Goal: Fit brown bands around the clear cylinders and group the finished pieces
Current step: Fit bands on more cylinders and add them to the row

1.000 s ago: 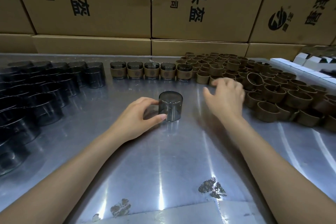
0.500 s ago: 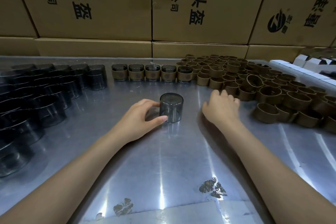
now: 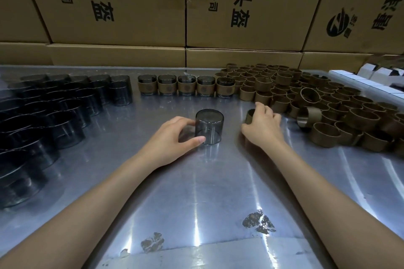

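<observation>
Band in one hand, cylinder in the other: the sixth piece is about to be fitted.

The left hand (image 3: 172, 137) grasps a bare smoky cylinder (image 3: 209, 126) standing upright mid-bench, thumb and fingers curled round its wall; the right hand (image 3: 263, 125) pinches one brown band (image 3: 249, 115) just beside it, at the near edge of the loose band heap (image 3: 323, 102). Next, I judge, the band must be carried over, squared to the cylinder's top and pushed down evenly. Five finished pieces (image 3: 188, 85) stand in a row behind, unbanded cylinders (image 3: 54, 107) massed at left on the steel bench (image 3: 196, 192). Cartons (image 3: 122, 2) behind carry printed Chinese characters, including "头盔", "有限公司" and "(西区)", and a round black logo (image 3: 340, 23) at right.
</observation>
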### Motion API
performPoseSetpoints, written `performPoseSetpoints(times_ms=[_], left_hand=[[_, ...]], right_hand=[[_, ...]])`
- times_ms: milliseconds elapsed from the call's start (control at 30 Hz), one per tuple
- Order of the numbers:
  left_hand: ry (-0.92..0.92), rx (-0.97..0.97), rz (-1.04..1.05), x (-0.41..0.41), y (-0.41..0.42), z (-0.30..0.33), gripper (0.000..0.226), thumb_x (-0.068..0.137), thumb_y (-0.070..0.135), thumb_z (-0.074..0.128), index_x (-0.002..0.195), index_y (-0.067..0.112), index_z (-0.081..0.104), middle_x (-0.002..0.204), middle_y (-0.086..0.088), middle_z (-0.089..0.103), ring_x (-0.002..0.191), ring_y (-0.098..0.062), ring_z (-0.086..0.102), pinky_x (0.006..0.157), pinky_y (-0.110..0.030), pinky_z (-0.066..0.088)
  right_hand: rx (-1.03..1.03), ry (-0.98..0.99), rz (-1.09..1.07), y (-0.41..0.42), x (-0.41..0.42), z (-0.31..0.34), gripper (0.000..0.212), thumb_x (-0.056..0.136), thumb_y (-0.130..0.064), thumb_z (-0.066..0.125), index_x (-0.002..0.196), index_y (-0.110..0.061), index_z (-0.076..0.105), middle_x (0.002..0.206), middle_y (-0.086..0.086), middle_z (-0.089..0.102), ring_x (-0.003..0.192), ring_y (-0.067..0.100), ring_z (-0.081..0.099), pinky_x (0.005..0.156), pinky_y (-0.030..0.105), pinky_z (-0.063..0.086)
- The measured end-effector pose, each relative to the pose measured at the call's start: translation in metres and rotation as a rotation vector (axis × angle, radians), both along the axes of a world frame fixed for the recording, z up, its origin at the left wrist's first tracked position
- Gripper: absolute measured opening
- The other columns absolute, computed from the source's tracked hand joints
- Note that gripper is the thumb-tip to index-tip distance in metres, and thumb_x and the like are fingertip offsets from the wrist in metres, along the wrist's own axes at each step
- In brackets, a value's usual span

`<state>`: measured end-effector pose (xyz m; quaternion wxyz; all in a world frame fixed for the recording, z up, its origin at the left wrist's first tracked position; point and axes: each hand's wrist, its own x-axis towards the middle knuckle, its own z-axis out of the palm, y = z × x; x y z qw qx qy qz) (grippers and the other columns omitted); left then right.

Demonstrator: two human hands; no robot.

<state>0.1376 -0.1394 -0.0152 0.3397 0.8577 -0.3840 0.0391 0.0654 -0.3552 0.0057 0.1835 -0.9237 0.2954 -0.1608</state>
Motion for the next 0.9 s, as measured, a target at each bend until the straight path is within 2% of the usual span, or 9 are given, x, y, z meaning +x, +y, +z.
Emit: performPoseSetpoints(times_ms=[167, 267, 367, 433, 533, 633, 700, 800, 900], left_hand=[[0.006, 0.009, -0.009, 0.0, 0.0, 0.001, 0.048, 0.085, 0.049, 0.061, 0.126, 0.025, 0.057, 0.121, 0.012, 0.053, 0.104, 0.002, 0.046, 0.075, -0.001, 0.033], [0.033, -0.013, -0.002, -0.001, 0.0, 0.001, 0.051, 0.085, 0.051, 0.06, 0.127, 0.023, 0.056, 0.124, 0.01, 0.055, 0.108, 0.0, 0.048, 0.082, -0.009, 0.033], [0.143, -0.159, 0.015, -0.006, -0.002, 0.009, 0.069, 0.078, 0.066, 0.049, 0.133, 0.024, 0.05, 0.127, 0.013, 0.053, 0.117, 0.0, 0.047, 0.095, -0.019, 0.036], [0.232, -0.314, -0.013, -0.009, -0.003, 0.015, 0.073, 0.077, 0.067, 0.043, 0.136, 0.024, 0.047, 0.128, 0.015, 0.053, 0.116, 0.008, 0.048, 0.099, -0.015, 0.037], [0.361, -0.438, -0.094, -0.013, -0.006, 0.02, 0.072, 0.083, 0.066, 0.04, 0.142, 0.026, 0.04, 0.138, 0.012, 0.048, 0.111, 0.025, 0.043, 0.091, 0.001, 0.034], [0.459, -0.416, -0.164, -0.018, -0.01, 0.018, 0.073, 0.085, 0.066, 0.04, 0.145, 0.024, 0.037, 0.148, 0.006, 0.042, 0.133, 0.001, 0.039, 0.115, -0.027, 0.029], [0.488, -0.402, -0.199, -0.022, -0.011, 0.018, 0.065, 0.089, 0.06, 0.044, 0.142, 0.022, 0.043, 0.141, 0.004, 0.05, 0.131, -0.007, 0.045, 0.114, -0.037, 0.032], [0.47, -0.394, -0.193, -0.025, -0.014, 0.019, 0.045, 0.095, 0.044, 0.043, 0.133, 0.021, 0.052, 0.126, 0.004, 0.061, 0.119, -0.008, 0.055, 0.108, -0.034, 0.039], [0.427, -0.375, -0.181, -0.023, -0.016, 0.017, 0.037, 0.1, 0.036, 0.039, 0.132, 0.022, 0.052, 0.123, 0.005, 0.062, 0.114, -0.003, 0.057, 0.099, -0.02, 0.043]], right_hand=[[0.008, -0.191, 0.01, -0.004, 0.002, 0.001, 0.07, 0.084, -0.033, 0.071, 0.143, -0.017, 0.037, 0.141, 0.009, 0.039, 0.131, 0.028, 0.036, 0.101, 0.038, 0.039], [0.054, -0.486, 0.108, 0.006, 0.0, 0.009, 0.061, 0.076, -0.039, 0.077, 0.128, -0.022, 0.05, 0.126, 0.003, 0.045, 0.117, 0.02, 0.047, 0.096, 0.032, 0.044], [-0.002, -0.79, 0.279, 0.023, -0.007, 0.021, 0.055, 0.07, -0.034, 0.083, 0.113, -0.016, 0.053, 0.111, -0.001, 0.044, 0.097, 0.004, 0.047, 0.086, 0.015, 0.044], [-0.074, -0.868, 0.394, 0.037, -0.01, 0.025, 0.055, 0.069, -0.032, 0.084, 0.11, -0.011, 0.054, 0.108, -0.001, 0.043, 0.093, 0.001, 0.044, 0.081, 0.007, 0.039], [-0.107, -0.83, 0.506, 0.055, -0.01, 0.02, 0.054, 0.069, -0.032, 0.083, 0.107, -0.007, 0.054, 0.105, 0.003, 0.047, 0.095, 0.012, 0.049, 0.079, 0.018, 0.044], [-0.039, -0.74, 0.511, 0.064, -0.006, 0.007, 0.053, 0.07, -0.035, 0.08, 0.105, -0.008, 0.05, 0.102, 0.002, 0.051, 0.095, 0.016, 0.05, 0.077, 0.026, 0.046], [0.0, -0.693, 0.478, 0.065, -0.002, 0.002, 0.054, 0.071, -0.039, 0.078, 0.105, -0.012, 0.046, 0.1, -0.004, 0.05, 0.094, 0.012, 0.045, 0.074, 0.019, 0.042], [0.051, -0.643, 0.446, 0.066, 0.004, -0.003, 0.054, 0.073, -0.042, 0.077, 0.104, -0.018, 0.039, 0.1, -0.008, 0.044, 0.096, 0.008, 0.037, 0.072, 0.009, 0.036], [0.146, -0.598, 0.486, 0.067, 0.005, -0.007, 0.053, 0.075, -0.034, 0.074, 0.114, -0.02, 0.041, 0.11, -0.007, 0.044, 0.105, 0.009, 0.035, 0.079, 0.01, 0.034]])
